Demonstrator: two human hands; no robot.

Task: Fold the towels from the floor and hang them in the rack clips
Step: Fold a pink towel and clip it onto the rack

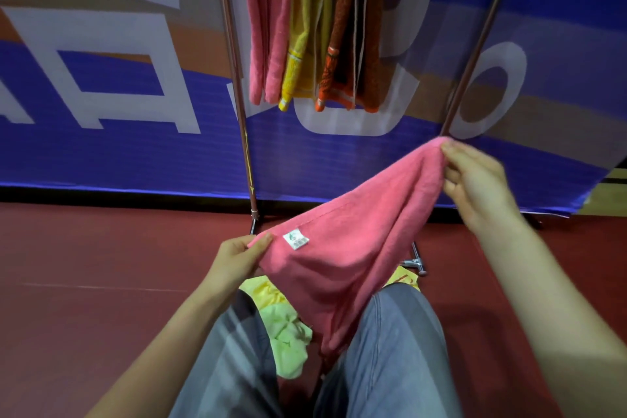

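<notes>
Head view | pinches pink towel [356,231] at near-left corner in left hand [237,258], at far-right corner, higher, in right hand [475,180], fingers curled on cloth | holds it stretched between both over lap, likely squaring edges for folding | keeps it near rack [234,78], above floor towels [288,339].

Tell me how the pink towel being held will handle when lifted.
Probably floppy: the towel sags between the left hand and right hand. Likely light, since fingertip pinches hold it. Its fuzzy pile suggests it won't slip easily.
</notes>
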